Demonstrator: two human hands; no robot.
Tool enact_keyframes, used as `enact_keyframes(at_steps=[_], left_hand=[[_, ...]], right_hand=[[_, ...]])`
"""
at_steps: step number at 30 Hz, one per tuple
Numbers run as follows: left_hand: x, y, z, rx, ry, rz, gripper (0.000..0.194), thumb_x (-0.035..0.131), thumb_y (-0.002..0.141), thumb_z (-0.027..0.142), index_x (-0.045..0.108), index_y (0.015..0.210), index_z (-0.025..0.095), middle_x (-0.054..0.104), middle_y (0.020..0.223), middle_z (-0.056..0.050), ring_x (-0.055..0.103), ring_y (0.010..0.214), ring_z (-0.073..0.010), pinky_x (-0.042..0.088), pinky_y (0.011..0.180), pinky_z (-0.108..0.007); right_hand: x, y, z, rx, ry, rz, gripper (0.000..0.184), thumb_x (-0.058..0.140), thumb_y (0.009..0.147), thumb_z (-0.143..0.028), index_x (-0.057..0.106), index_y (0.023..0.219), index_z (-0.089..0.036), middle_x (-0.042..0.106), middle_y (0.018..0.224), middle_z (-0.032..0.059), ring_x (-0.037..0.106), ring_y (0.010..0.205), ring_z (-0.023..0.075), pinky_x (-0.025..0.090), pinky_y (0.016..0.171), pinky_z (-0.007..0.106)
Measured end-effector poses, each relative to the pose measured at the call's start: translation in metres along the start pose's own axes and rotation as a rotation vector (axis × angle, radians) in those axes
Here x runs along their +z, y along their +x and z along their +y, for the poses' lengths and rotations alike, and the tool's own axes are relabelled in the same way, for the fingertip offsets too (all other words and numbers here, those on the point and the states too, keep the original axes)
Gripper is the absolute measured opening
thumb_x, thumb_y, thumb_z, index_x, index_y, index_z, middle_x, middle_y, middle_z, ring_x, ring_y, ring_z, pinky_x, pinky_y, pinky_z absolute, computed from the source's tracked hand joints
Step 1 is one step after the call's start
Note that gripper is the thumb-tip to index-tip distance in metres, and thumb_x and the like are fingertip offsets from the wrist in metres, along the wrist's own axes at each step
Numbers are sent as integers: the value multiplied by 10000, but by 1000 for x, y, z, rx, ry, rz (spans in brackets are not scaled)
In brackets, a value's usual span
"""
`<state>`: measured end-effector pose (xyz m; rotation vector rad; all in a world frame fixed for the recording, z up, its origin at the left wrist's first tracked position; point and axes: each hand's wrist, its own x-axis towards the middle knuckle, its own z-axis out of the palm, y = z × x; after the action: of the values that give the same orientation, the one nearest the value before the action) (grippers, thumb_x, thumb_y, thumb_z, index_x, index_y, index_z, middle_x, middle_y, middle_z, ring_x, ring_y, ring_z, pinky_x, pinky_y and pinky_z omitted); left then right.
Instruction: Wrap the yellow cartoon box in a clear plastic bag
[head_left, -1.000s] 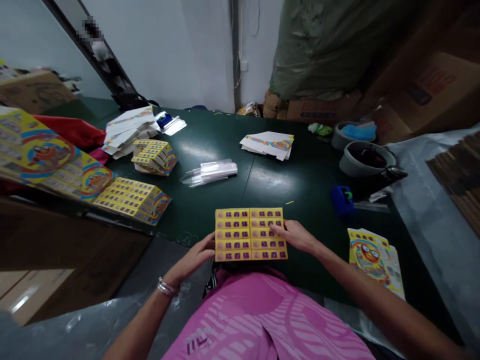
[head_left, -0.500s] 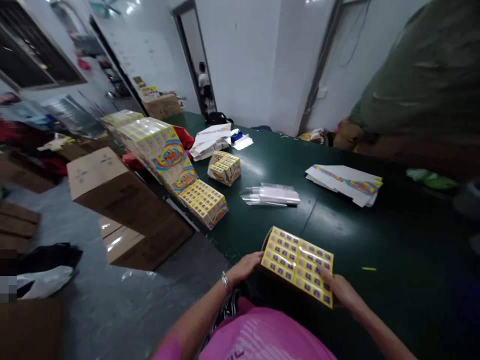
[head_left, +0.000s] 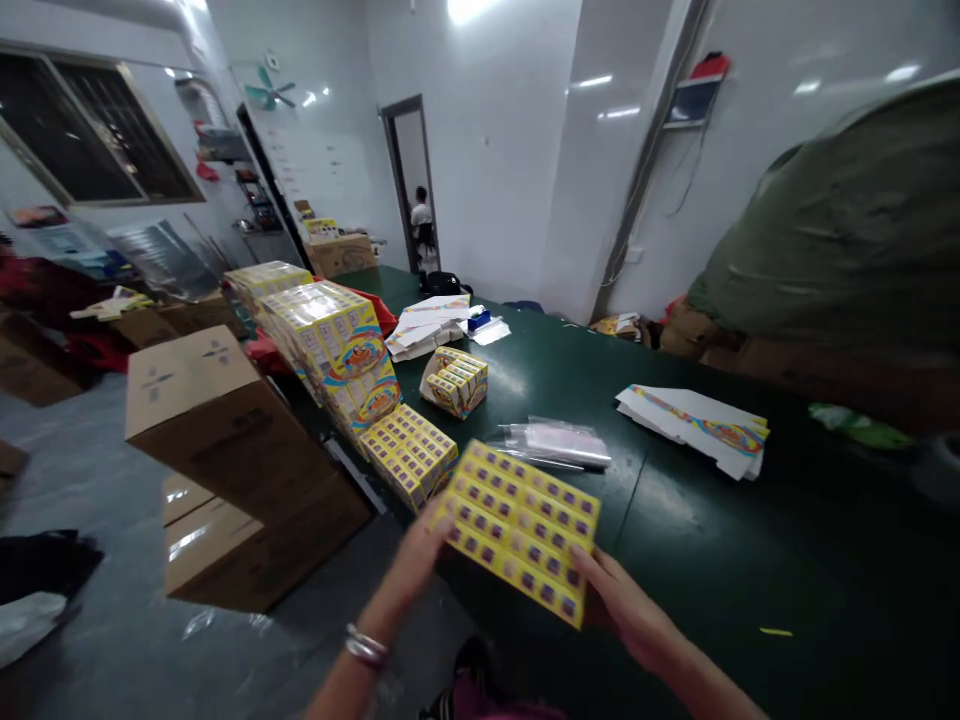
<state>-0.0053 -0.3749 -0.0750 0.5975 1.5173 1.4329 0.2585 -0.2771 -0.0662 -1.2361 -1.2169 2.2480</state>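
Both of my hands hold a yellow pack of small boxes point(head_left: 519, 525) lifted off the dark green table point(head_left: 750, 560) and tilted toward the left. My left hand point(head_left: 415, 562) grips its near left edge, a bracelet on the wrist. At the near right corner my right hand point(head_left: 619, 610) supports the pack from below with the thumb on top. Just left of the held pack lies another yellow pack point(head_left: 409, 455) at the table's edge, beneath a tall leaning stack of wrapped yellow packs point(head_left: 330, 345).
A small yellow pack point(head_left: 455, 380), clear plastic bags point(head_left: 555, 443) and flat printed cartons point(head_left: 697, 425) lie on the table. More flat cartons point(head_left: 426, 325) sit at the far end. Brown cardboard boxes point(head_left: 217, 430) stand on the floor at left. A green tarp-covered heap point(head_left: 847, 230) rises at right.
My head has turned left and up. Both hands lifted the yellow pack off the table in front of me and carried it leftward toward the stacked packs.
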Motion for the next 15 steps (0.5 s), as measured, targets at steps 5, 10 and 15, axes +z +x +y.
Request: enact_keyframes(at_steps=[5, 10, 15], left_hand=[[-109, 50, 103, 66, 55, 287, 268, 631, 820, 304, 678, 1055, 184, 755, 977, -78, 714, 776, -220, 583, 587, -302], [-153, 102, 130, 54, 66, 409, 152, 560, 857, 214, 667, 943, 149, 696, 665, -16, 641, 527, -155, 570, 540, -284], [-164, 135, 111, 62, 46, 476, 174, 508, 910, 261, 637, 1013, 207, 673, 652, 28, 653, 570, -149, 582, 620, -280]], right_hand=[[108, 63, -65, -264, -192, -330, 526, 608, 841, -567, 495, 1255, -262, 601, 1324, 90, 621, 1139, 288, 602, 708, 385], [166, 125, -69, -298, -207, -304, 629, 715, 764, -503, 490, 1272, -209, 641, 1214, 123, 657, 1007, 302, 600, 666, 418], [170, 149, -47, -364, -209, -272, 706, 782, 713, -413, 494, 1329, -224, 669, 1153, 73, 652, 1011, 263, 584, 756, 375]])
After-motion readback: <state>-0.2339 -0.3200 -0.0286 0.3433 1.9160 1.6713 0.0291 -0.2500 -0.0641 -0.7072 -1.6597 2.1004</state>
